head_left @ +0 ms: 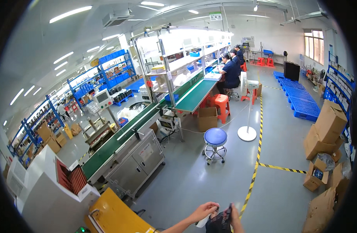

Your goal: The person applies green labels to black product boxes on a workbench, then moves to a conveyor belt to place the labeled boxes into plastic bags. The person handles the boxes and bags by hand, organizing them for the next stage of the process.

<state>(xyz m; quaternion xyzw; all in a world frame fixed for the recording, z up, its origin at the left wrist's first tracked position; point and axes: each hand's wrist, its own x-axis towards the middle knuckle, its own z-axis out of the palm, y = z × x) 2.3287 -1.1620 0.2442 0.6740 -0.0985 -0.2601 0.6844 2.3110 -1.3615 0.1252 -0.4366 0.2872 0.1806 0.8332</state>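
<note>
In the bottom middle of the head view, a dark, limp item (220, 224) with faint reddish markings hangs between my hands; it looks like fabric or a bag, its kind unclear. My right hand (235, 218) grips its right upper edge, fingers wrapped around it. At its left side, my left hand (205, 212) has its thumb and fingers pinched together. What that pinch holds is too small to make out. Below the left hand a white flat piece (203, 222) shows beside the dark item. The lower part of both things runs out of the frame.
A yellow cabinet (120, 215) and a grey machine (50, 194) stand to my left, feeding a green conveyor (124, 139). Ahead are a blue stool (215, 136) and a white fan (247, 134). Cardboard boxes (322, 134) line the right. Several people sit at the far workbench.
</note>
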